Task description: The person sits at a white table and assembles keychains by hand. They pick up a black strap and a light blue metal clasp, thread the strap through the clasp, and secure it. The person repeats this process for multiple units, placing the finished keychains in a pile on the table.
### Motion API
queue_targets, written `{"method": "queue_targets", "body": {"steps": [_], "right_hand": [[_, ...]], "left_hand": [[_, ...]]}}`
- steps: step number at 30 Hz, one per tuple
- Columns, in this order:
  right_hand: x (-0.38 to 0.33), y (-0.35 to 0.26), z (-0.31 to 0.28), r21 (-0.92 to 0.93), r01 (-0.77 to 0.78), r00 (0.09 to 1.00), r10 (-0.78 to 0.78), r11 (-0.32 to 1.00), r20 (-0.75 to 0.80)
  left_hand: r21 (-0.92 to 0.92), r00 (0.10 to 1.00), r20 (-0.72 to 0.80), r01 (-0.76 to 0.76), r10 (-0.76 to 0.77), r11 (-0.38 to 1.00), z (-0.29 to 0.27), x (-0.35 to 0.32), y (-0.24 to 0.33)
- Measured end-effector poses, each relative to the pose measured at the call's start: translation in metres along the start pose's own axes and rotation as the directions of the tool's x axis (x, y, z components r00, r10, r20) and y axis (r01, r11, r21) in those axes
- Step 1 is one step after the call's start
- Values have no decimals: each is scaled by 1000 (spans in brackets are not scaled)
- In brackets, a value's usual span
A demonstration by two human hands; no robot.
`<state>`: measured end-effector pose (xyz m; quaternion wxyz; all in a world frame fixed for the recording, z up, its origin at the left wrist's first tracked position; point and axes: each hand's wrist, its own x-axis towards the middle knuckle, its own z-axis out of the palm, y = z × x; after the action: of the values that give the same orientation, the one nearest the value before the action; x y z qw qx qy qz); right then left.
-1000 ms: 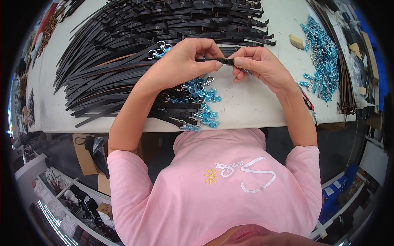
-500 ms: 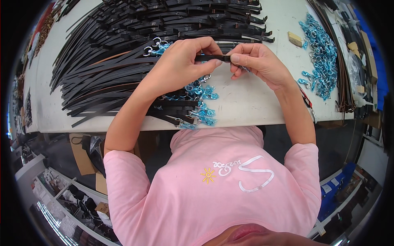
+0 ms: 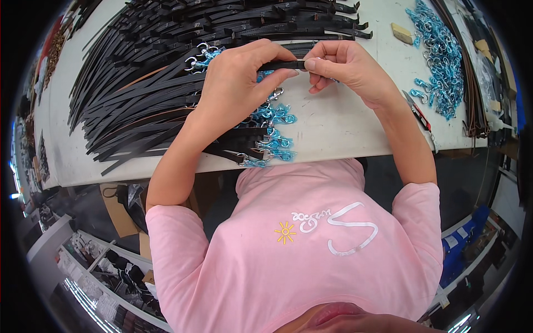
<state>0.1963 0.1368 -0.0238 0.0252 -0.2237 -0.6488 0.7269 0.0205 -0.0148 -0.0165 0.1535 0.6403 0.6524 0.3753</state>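
Above the table, a short stretch of black strap (image 3: pixel 287 65) runs between my two hands. My left hand (image 3: pixel 236 77) pinches it between thumb and fingers. At its other end the thumb and forefinger of my right hand (image 3: pixel 347 69) are closed on the strap's tip, with the other fingers curled below. My fingers cover part of the strap, so its end is hard to make out. Under and beside my left hand lie several black straps (image 3: pixel 139 119), their near ends fitted with metal snap hooks (image 3: pixel 275 137) wrapped in blue film.
A thick pile of black straps (image 3: pixel 222 25) spreads over the far side of the white table (image 3: pixel 338 127). To the right are blue-wrapped hooks (image 3: pixel 441 61), a yellowish block (image 3: pixel 401 34), brown straps (image 3: pixel 474 119) and a red-and-black cutter (image 3: pixel 420 115) beside my right forearm.
The view has shifted a little, and more of the cutter shows beside my right forearm. Both hands keep hold of the black strap, with only a slight change in the fingers.
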Motion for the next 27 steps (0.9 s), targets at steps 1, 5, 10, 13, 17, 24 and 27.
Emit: {"method": "queue_targets", "body": {"steps": [1, 5, 10, 13, 17, 24, 27], "right_hand": [[0, 0, 0, -8, 4, 1000, -4, 1000, -1], [1, 1, 1, -27, 14, 1000, -14, 1000, -15], [2, 2, 3, -8, 19, 999, -19, 1000, -36], [3, 4, 4, -21, 16, 999, -17, 1000, -40], [4, 5, 7, -49, 39, 998, -40, 998, -39], [3, 7, 12, -77, 91, 994, -95, 993, -58], [2, 9, 15, -80, 92, 992, -98, 992, -74]], "left_hand": [[-6, 1000, -4, -1, 1, 1000, 0, 0, -1], [-26, 1000, -13, 13, -13, 1000, 1, 0, 1], [-13, 1000, 0, 22, -22, 1000, 1, 0, 1], [3, 1000, 5, 14, -14, 1000, 1, 0, 0], [-16, 999, -11, 52, -52, 999, 3, 1, 0], [-7, 1000, -25, 10, -10, 1000, 4, 2, 2], [-29, 999, 19, 37, -36, 999, 3, 5, 12]]}}
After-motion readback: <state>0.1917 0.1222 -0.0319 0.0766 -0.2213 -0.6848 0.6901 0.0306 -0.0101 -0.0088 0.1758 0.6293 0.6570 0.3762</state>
